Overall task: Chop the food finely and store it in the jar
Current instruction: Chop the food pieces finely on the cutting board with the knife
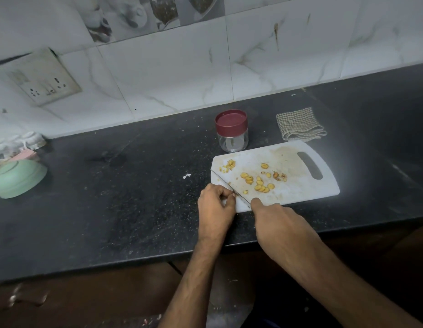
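A white cutting board (307, 185) lies on the black counter. Yellow food slices (261, 183) lie scattered across its middle, with a small chopped pile (229, 165) near its far left corner. My right hand (276, 223) grips the handle of a knife (225, 182), whose blade runs diagonally over the board's left end. My left hand (216, 204) pinches a small piece of food against the blade at the board's near left corner. A clear jar (232, 136) with a maroon lid stands closed just behind the board.
A folded checked cloth (300, 125) lies behind the board to the right. A green bowl (16, 177) sits upside down at the far left, beside white and pink items. The counter's front edge (134, 259) runs below my forearms. A wall socket (43, 79) is on the tiles.
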A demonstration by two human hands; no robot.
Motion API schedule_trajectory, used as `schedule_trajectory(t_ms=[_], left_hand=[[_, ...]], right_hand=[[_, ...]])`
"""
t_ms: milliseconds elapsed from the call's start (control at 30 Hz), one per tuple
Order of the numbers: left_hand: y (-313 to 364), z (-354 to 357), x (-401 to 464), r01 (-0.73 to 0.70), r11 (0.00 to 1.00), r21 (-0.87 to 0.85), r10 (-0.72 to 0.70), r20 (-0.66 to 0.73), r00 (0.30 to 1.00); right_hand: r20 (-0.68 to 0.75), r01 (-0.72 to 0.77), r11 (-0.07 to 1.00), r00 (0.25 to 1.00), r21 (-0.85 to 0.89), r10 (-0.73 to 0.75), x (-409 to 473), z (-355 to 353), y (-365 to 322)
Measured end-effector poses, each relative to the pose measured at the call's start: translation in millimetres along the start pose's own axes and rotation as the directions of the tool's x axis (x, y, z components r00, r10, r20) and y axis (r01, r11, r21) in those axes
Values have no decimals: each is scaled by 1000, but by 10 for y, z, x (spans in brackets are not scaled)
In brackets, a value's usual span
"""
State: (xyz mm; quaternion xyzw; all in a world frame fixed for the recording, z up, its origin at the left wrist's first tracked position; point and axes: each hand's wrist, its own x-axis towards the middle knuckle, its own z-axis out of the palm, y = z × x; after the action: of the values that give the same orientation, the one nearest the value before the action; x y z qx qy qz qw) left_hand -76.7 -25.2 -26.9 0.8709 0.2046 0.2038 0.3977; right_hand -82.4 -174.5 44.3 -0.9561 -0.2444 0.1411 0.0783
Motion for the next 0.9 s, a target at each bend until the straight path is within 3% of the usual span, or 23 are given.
schedule_trajectory(t_ms=[100,367,533,900], left_hand=[[3,8,0,2,1000,14,-2,-14,1000],[-17,22,-6,12,1000,-21,-12,-27,1000],[-29,28,7,26,999,-27,-27,-31,999],[-59,14,-10,-19,999,-26,17,-72,997]], right_hand=[[-78,11,1000,997,-13,-12,-118,42,31],[40,-19,1000,999,7,18,30,-38,-46],[36,-41,998,998,-48,43,-83,-9,-30],[-6,-32,998,999,50,32,50,-61,-26]])
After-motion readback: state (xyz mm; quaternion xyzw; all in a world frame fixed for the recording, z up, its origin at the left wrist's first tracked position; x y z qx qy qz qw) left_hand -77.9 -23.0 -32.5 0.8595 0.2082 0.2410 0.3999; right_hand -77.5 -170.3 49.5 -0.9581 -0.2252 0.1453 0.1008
